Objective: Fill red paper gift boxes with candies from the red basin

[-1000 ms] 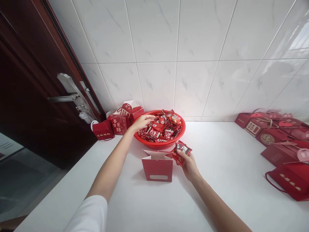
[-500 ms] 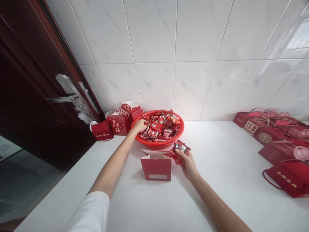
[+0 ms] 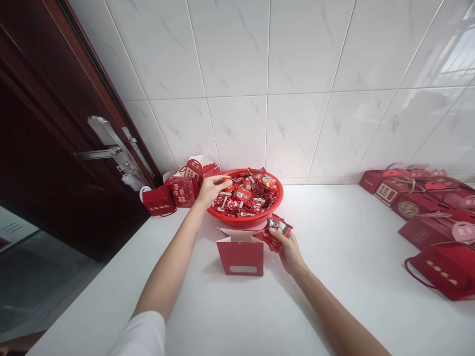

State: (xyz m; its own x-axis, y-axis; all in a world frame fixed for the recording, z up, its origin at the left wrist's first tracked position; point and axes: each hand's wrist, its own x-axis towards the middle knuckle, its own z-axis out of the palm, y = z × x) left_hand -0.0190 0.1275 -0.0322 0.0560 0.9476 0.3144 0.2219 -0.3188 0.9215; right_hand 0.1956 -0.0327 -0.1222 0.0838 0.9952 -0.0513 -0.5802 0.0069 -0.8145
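My left hand [image 3: 212, 190] is over the left rim of a round red plastic basin [image 3: 241, 223], its fingers closed on a small red candy packet [image 3: 227, 186]. Wrapped candies [image 3: 243, 195] in red packets heap up inside the basin. My right hand [image 3: 288, 247] grips a few red candy packets [image 3: 275, 232], one partly see-through with something dark and pale in it. Just left of those packets a red paper gift box [image 3: 240, 257] stands upright, its top open and a white oblong low on its front.
Several red gift boxes [image 3: 185, 190] stand left of the basin by the wall. More filled-looking red boxes [image 3: 426, 207] crowd the right side of the white table [image 3: 178, 321]. A dark door with a metal handle [image 3: 98, 153] is at the left; white tiles line the back.
My left hand has lifted slightly from the candies at the basin's left side, with a packet in its fingers. My right hand stays beside the box, holding its packets.
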